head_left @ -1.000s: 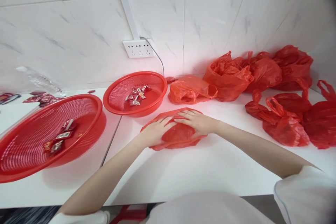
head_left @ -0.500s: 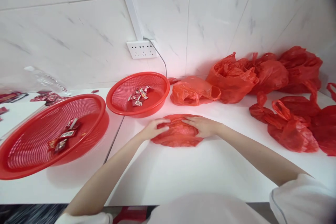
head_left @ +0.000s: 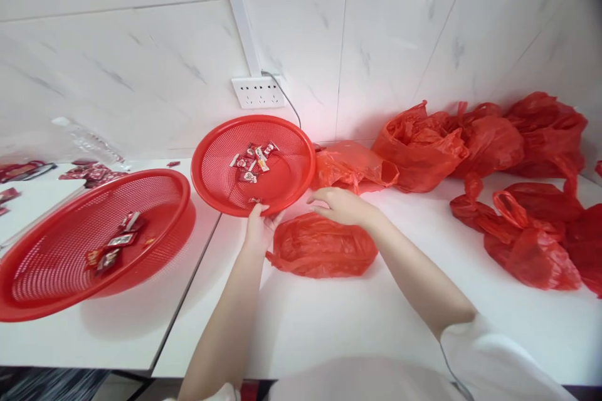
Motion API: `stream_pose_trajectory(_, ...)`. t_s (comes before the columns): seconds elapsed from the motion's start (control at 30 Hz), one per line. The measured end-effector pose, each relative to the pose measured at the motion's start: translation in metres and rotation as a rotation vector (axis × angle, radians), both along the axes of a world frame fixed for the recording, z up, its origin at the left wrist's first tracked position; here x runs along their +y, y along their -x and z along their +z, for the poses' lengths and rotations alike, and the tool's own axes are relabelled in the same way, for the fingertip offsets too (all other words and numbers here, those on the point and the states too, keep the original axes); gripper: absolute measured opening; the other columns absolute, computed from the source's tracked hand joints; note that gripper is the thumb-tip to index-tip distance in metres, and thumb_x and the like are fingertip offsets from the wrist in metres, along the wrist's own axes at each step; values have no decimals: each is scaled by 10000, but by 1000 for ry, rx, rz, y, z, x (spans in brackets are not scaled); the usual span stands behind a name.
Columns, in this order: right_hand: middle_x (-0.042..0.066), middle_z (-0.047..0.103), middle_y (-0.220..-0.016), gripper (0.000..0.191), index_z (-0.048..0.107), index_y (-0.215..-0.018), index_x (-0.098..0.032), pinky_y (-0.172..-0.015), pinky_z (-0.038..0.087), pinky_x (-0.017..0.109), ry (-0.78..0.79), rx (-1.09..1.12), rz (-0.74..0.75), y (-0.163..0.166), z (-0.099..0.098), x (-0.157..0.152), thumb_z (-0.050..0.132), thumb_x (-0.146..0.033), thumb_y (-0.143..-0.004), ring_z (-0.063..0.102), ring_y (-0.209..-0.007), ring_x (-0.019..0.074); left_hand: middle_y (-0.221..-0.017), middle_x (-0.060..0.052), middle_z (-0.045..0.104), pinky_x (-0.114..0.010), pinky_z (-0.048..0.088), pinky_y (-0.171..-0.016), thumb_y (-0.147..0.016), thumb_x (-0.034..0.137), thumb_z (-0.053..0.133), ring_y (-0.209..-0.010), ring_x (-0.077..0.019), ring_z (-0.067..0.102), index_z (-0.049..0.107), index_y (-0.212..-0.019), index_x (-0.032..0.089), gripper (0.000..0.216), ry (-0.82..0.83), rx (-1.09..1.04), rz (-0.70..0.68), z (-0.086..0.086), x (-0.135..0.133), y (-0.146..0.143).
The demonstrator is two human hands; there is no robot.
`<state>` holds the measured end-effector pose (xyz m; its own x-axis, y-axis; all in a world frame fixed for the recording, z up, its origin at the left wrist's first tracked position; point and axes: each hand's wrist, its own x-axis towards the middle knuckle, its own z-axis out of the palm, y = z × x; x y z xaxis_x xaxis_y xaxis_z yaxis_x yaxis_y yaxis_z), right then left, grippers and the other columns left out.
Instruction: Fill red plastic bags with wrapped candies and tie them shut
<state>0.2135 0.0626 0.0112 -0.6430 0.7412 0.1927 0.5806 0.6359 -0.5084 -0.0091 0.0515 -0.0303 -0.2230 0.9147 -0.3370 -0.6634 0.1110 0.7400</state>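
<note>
The left hand (head_left: 258,225) gripped the near rim of the small basket (head_left: 286,138) — tilted up, sweets (head_left: 251,161) inside. The right hand (head_left: 339,205) hovered open beside it, above a flat red bag (head_left: 324,247).

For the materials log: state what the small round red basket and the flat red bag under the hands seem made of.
Small round red basket: apparently rigid moulded plastic, fine mesh wall, glossy rim. Flat red bag: seemingly thin plastic film, translucent, crinkled, shiny.

Glossy red plastic mesh basket (head_left: 282,166), thin crinkled plastic bag (head_left: 322,247), smooth white table (head_left: 329,319)
</note>
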Motion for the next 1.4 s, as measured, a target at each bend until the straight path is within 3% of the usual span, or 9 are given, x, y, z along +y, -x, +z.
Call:
stream_pose_trajectory(0.1,104,708,-1090,264,666,-1110,-162,-818,504,326,152,-18,11,4,-4,9,522,-229,-900,673,-932,217,-821,-2,717,-313,582,-813,-726,109,516,-734,-136,675,601,-809,169,133,-36,10,-31,-8,-9,-4)
stream_pose_trajectory(0.27,81,718,-1044,226,678,-1052,-174,-818,504,313,156,77,27,-4,-1,1,516,-231,-905,671,-910,196,-955,-30,728,-381,548,-885,-694,201,564,-932,-203,674,611,-805,174,124,-130,99,-118,-15,-18,-3)
stream_pose_trajectory(0.37,57,718,-1037,234,667,-1075,-197,-815,504,303,152,143,51,-11,11,-9,496,-240,-922,669,-896,181,-913,-48,737,-428,542,-889,-660,221,583,-982,-257,672,636,-830,164,188,-122,97,-114,-15,-21,-5)
stream_pose_trajectory(0.57,52,703,-958,207,661,-1013,-191,-793,500,314,-47,145,-72,-11,19,-17,470,-223,-942,649,-859,181,-875,-82,743,-479,524,-896,-626,254,600,-1028,-327,660,655,-876,138,280,-71,45,-199,-13,-30,-16)
stream_pose_trajectory(0.8,111,614,-1223,290,569,-1211,-185,-972,457,424,-230,113,-67,11,0,-17,497,-245,-937,559,-1146,245,-984,-26,742,-429,511,-930,-584,200,678,-1072,-305,647,639,-1029,191,447,-82,68,-172,-15,-40,-34)
stream_pose_trajectory(0.93,127,617,-1233,378,546,-1263,-173,-1005,422,467,-258,62,-108,20,-8,-18,566,-308,-910,559,-1153,280,-950,-24,742,-426,524,-909,-604,207,665,-1096,-312,635,651,-940,196,337,-51,110,-222,-22,-45,-41)
stream_pose_trajectory(1.03,98,683,-1107,275,612,-1173,-186,-957,461,435,-183,89,-164,21,-12,-14,556,-265,-916,629,-1032,252,-932,-29,741,-441,533,-887,-615,218,646,-1103,-325,630,646,-918,201,303,-47,132,-259,-26,-46,-42)
stream_pose_trajectory(1.2,39,712,-1089,229,640,-1114,-219,-907,516,338,39,379,-300,10,-16,-3,547,-211,-904,675,-984,187,-931,-30,741,-441,529,-894,-624,218,630,-1084,-320,641,640,-988,197,365,-79,119,-266,-24,-43,-41)
stream_pose_trajectory(1.4,44,711,-1085,204,651,-1047,-203,-835,547,322,260,576,-240,-4,-17,6,598,-215,-851,690,-917,168,-925,-53,746,-473,507,-932,-623,235,627,-1043,-316,660,630,-1001,160,385,-82,57,-233,-22,-36,-33)
